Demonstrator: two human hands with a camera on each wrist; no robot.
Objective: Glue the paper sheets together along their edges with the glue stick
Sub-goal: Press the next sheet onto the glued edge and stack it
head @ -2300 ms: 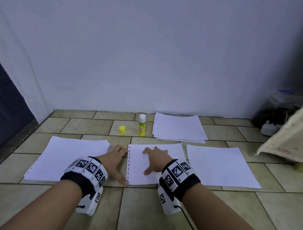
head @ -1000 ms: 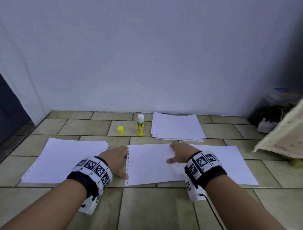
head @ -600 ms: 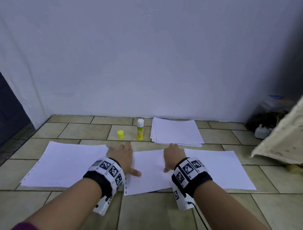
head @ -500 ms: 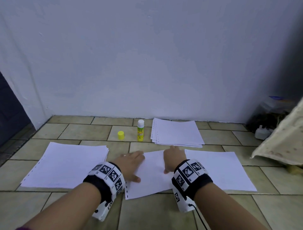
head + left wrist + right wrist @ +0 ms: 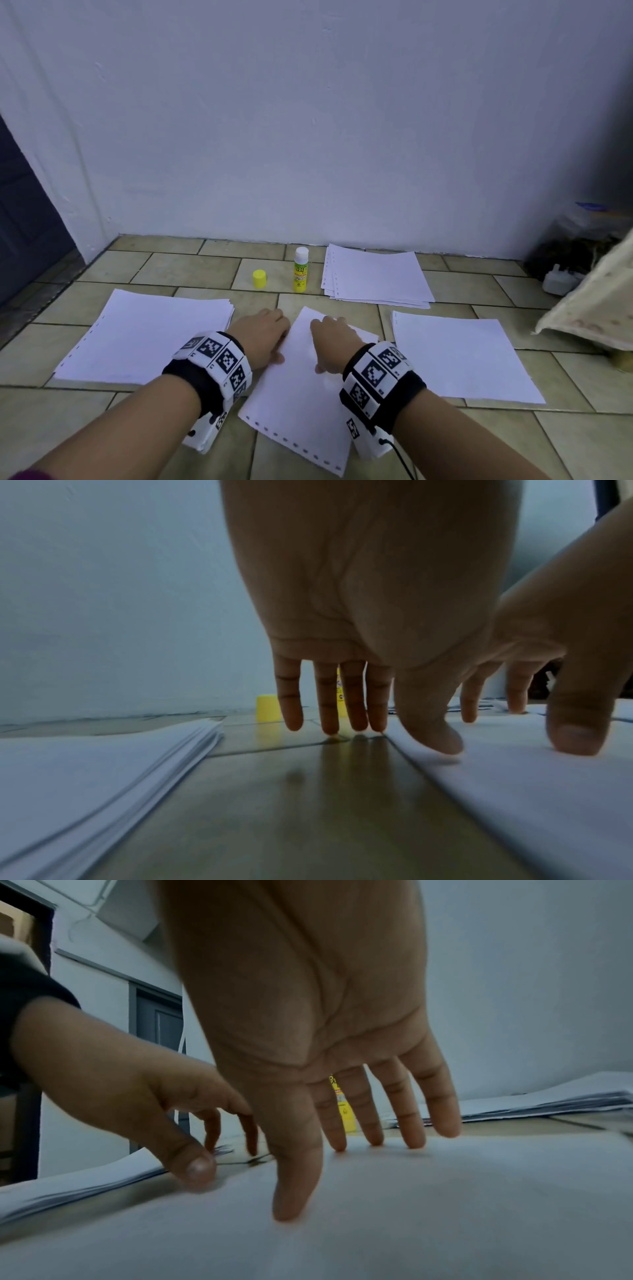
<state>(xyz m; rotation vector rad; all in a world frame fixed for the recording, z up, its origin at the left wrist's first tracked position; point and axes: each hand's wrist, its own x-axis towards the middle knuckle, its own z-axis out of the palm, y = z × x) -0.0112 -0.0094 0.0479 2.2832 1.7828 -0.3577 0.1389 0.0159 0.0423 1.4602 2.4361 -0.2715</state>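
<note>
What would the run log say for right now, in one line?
hands: left and right flat on middle sheet | sheet: skewed on floor | glue stick: upright, uncapped, untouched | cap: beside it

Glue stick (image 5: 340,696) mostly hidden behind fingers (image 5: 354,696); its label too small to read

It looks like a home: tiled floor (image 5: 191,270), plain painted wall (image 5: 308,120), dark door (image 5: 20,219), a charger (image 5: 560,281) in the corner.
</note>
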